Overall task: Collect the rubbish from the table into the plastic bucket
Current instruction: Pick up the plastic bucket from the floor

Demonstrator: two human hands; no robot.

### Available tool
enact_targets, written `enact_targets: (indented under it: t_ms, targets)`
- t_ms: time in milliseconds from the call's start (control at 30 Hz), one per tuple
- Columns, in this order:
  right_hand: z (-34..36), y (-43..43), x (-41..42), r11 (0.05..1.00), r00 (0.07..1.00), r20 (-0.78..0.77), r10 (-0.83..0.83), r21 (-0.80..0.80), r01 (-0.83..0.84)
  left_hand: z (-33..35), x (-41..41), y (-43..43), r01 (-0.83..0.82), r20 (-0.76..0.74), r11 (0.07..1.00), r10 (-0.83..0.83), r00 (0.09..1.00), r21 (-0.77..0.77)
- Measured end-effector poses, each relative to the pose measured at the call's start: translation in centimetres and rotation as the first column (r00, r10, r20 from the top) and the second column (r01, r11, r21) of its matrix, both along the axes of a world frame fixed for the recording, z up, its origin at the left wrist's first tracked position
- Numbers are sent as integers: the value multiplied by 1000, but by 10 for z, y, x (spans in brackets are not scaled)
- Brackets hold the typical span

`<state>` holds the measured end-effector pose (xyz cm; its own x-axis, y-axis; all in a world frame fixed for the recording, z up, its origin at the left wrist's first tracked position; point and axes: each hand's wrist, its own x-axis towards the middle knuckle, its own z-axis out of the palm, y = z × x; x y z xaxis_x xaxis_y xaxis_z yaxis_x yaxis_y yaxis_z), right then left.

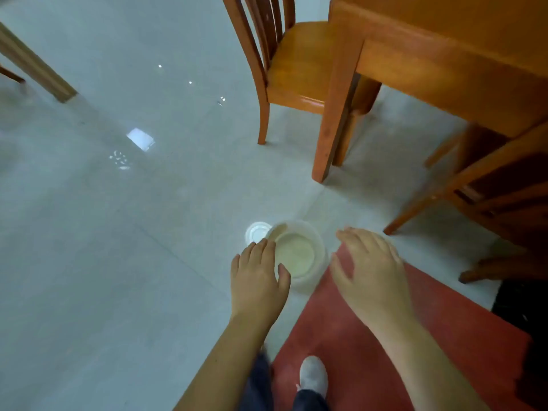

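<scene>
Head view
Left hand: the left hand (261,274) is flat and open, fingers close together, palm down. It holds nothing. Its thumb looks to be at the near left rim of the bucket, but the picture is too blurry to tell if it touches
Right hand: the right hand (367,268) is open too, fingers spread a little, palm down. It holds nothing. It hangs over the red mat, just beside the right side of the bucket
Plastic bucket: the plastic bucket (308,277) is see-through and round. It stands upright on the floor (118,232), between the two hands, at the far left corner of the red mat (385,351). I cannot tell if anything is inside
Lid: a small round white lid (256,231) lies flat on the floor, right by the far left side of the bucket, just past the left fingers
Table: the wooden table (444,40) is at the top right. Only its near corner and one leg show, and no rubbish can be seen there
Chairs: one wooden chair (296,60) stands left of the table leg, another (489,197) at the right edge
Shoe: a grey shoe (312,375) stands on the near edge of the mat
</scene>
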<state>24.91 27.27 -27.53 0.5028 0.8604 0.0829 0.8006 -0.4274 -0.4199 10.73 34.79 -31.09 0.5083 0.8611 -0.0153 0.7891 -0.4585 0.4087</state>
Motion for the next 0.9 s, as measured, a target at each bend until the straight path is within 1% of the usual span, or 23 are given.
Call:
enact_targets:
  t_ms: [100, 200, 333, 433, 567, 700, 800, 900]
  targets:
    - [-77, 16, 3, 999, 999, -6, -36, -13, 36, -75, 0, 20, -23, -43, 992, 18, 999, -122]
    - [-153, 25, 4, 997, 998, -7, -61, -47, 60, -149, -1, 32, -89, -130, 963, 57, 990, -254]
    - [-250, 29, 0, 990, 999, -47, -20, -138, 13, -237, -1, 40, -162, -149, 913, 113, 982, -374]
    - [-312, 24, -4, 982, 997, -76, 5, -190, -19, -293, -3, 40, -241, -164, 850, 185, 969, -468]
    - [-369, 19, -3, 972, 994, -106, 0, -233, -25, -354, -9, 41, -384, -221, 722, 315, 923, -576]
    - [-402, 15, -4, 958, 992, -129, -3, -286, -35, -394, -11, 42, -519, -239, 525, 511, 826, -674]
    - [-415, 12, -5, 954, 988, -151, -11, -298, -35, -414, -9, 38, -529, -226, 377, 609, 760, -760]
    - [-422, 8, -6, 953, 988, -156, -11, -302, -37, -422, -6, 32, -471, -168, 250, 713, 681, -846]
